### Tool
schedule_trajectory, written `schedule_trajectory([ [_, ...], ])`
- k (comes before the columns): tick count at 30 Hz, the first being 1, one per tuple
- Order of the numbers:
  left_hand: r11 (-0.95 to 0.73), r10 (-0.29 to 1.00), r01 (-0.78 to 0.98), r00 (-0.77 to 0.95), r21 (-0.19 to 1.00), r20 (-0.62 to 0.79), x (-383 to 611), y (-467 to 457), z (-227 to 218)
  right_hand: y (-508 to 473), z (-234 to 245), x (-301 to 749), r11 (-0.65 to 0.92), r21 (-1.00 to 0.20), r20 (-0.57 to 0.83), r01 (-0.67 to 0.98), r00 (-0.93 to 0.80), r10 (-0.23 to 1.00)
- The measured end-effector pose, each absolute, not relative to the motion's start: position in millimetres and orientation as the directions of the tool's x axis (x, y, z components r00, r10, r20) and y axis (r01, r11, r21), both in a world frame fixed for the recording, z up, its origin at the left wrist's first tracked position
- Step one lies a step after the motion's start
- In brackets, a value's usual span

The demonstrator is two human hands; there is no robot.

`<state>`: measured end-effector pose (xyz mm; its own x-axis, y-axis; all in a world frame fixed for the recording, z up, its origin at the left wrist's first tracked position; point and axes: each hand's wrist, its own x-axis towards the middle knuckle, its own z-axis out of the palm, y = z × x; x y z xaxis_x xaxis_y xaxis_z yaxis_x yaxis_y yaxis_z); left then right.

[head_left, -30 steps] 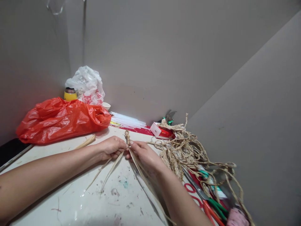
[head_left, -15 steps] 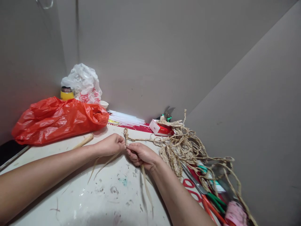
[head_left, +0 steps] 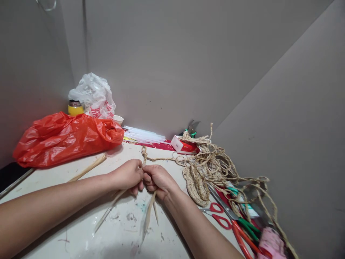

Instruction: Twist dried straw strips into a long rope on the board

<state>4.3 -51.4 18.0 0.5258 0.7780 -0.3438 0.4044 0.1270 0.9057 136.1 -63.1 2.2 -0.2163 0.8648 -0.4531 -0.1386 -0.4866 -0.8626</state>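
My left hand [head_left: 128,176] and my right hand [head_left: 156,180] meet over the white table [head_left: 81,230], both closed on pale straw strips [head_left: 148,216] that hang from the end of a twisted straw rope [head_left: 161,157]. The fingers pinch the point where the rope ends. Loose strip ends trail down towards me under both hands. The rope runs right into a tangled heap of braided straw rope [head_left: 207,169].
A red plastic bag [head_left: 64,138], a white bag [head_left: 93,95] and a yellow jar [head_left: 74,108] sit at the back left. Clear sticks [head_left: 144,135], a red box [head_left: 184,145] and pliers [head_left: 192,128] lie by the wall. Red scissors [head_left: 226,223] lie at right.
Both hands drew slightly nearer me and closer together. The strips under my right hand swung from pointing right to hanging between the hands. The view shifted a little.
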Motion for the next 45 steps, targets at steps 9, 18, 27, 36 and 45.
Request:
schedule_trajectory([
  [9, 0.078, 0.759, 0.489, 0.536, 0.869, -0.369, 2.2, -45.7, 26.1, -60.9, 5.0, 144.5, -0.483, -0.861, -0.427, -0.158, -0.292, 0.856],
  [18, -0.099, 0.862, 0.406, 0.490, 0.909, -0.125, -3.5, -21.5, 2.7, -55.5, 7.2, 157.0, -0.496, -0.863, -0.418, -0.098, -0.412, 0.809],
  [27, -0.156, 0.825, 0.410, 0.555, 0.899, -0.110, -2.7, -23.8, 0.8, -53.1, 4.9, 168.4, -0.393, -0.918, -0.371, 0.053, -0.468, 0.802],
  [36, 0.195, 0.745, 0.341, 0.558, 0.919, -0.365, -4.1, -29.4, 6.7, -57.2, 6.0, 157.8, -0.011, -0.898, -0.172, 0.440, -0.329, 0.928],
  [45, 0.171, 0.861, 0.320, 0.410, 0.932, -0.299, 1.5, -30.6, -7.0, -60.4, 17.3, 158.8, -0.002, -0.727, -0.199, 0.686, -0.208, 0.958],
])
